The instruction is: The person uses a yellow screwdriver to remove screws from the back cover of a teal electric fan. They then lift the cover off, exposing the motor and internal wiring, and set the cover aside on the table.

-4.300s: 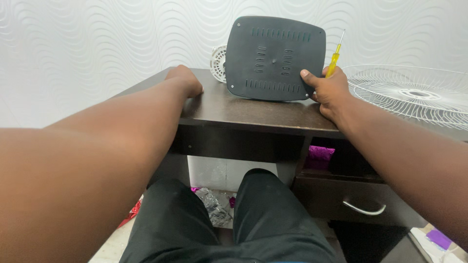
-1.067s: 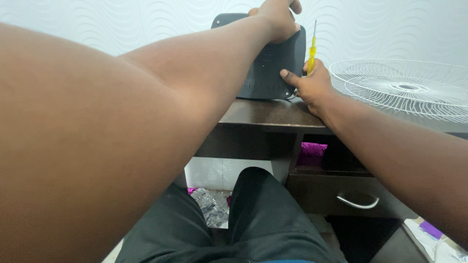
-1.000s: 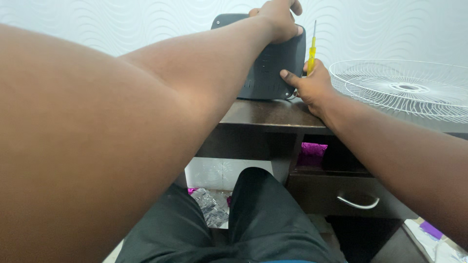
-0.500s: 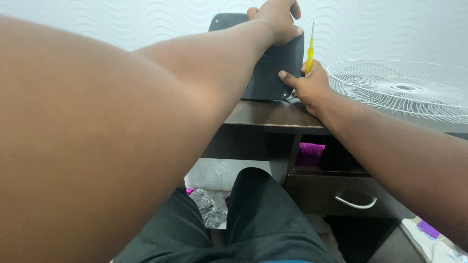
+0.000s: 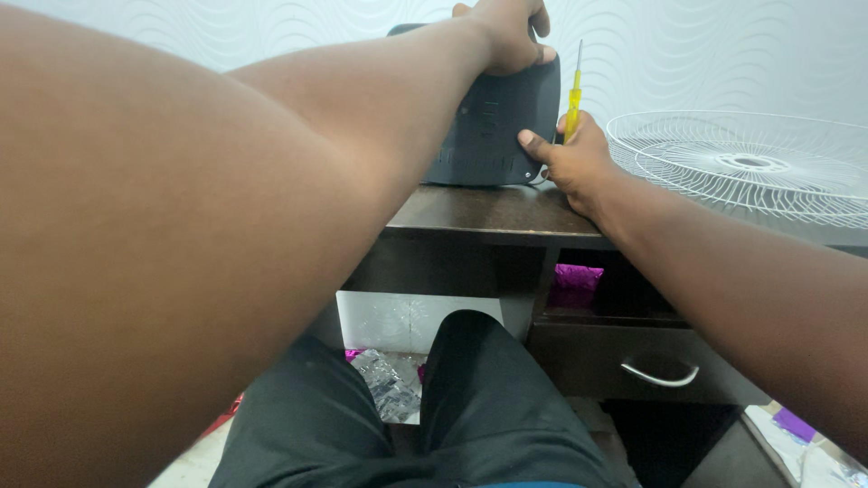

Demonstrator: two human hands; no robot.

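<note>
Wavy white wallpaper backs our dark bench (image 5: 488, 206), where the grey plastic base plate (image 5: 497, 126) stands on edge. Our left hand (image 5: 506, 32) grips its top; our right hand (image 5: 570, 163) pinches its lower corner, clasping a yellow screwdriver (image 5: 572, 95). It looks stiff, light and smooth, best held by the edges.

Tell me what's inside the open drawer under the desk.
The drawer stands pulled out on the right below the dark desk. A shiny purple, foil-like thing shows at its back left. The rest of the inside is dark and hidden by the right forearm, so I cannot tell what else it holds.
</note>
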